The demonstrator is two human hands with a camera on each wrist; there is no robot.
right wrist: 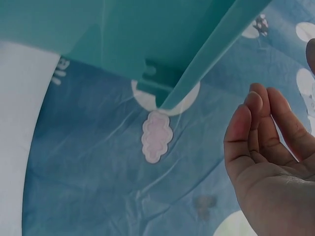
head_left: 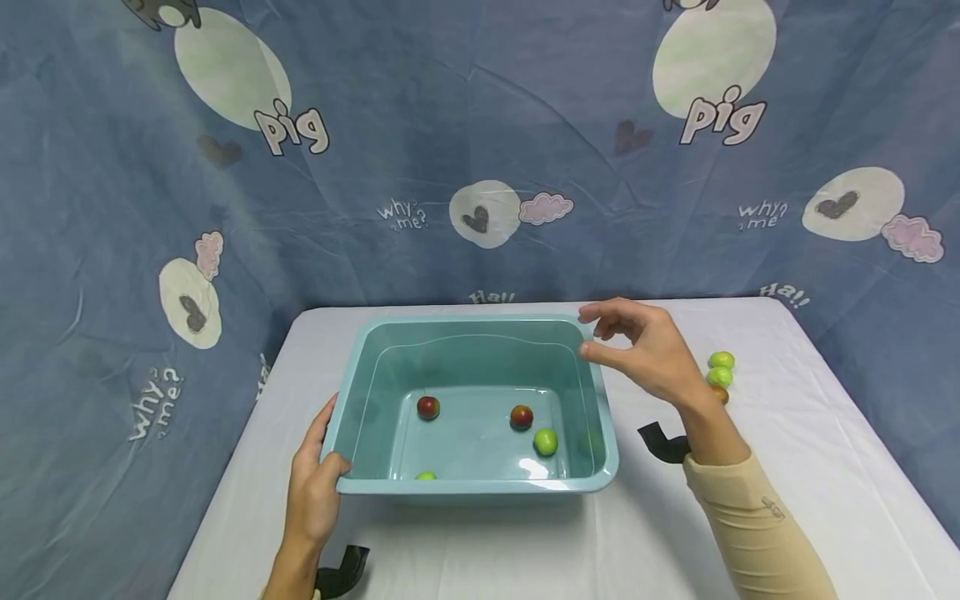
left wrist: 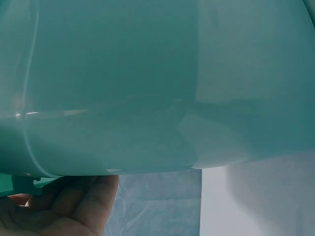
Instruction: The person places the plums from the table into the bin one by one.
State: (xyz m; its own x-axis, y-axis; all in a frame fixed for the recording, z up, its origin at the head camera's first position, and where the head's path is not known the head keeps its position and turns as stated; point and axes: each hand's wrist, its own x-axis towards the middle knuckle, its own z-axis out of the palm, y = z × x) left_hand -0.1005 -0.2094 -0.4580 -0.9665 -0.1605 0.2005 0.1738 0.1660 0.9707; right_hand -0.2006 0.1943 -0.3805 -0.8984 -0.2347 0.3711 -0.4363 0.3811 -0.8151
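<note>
A teal plastic basin is near the middle of the white table. Inside it are two small red-brown round fruits, one left and one right, a green round fruit, and another green one mostly hidden by the front wall. My left hand grips the basin's left rim, thumb on top; the left wrist view shows its fingers under the rim. By the far right corner, my right hand holds nothing; its fingers are loosely bent, and the right wrist view shows it apart from the rim.
On the white table, to the right, lie two green fruits, one farther and one nearer, and a brownish fruit partly behind my right wrist. A blue printed cloth hangs behind the table. Black straps stick out at both wrists.
</note>
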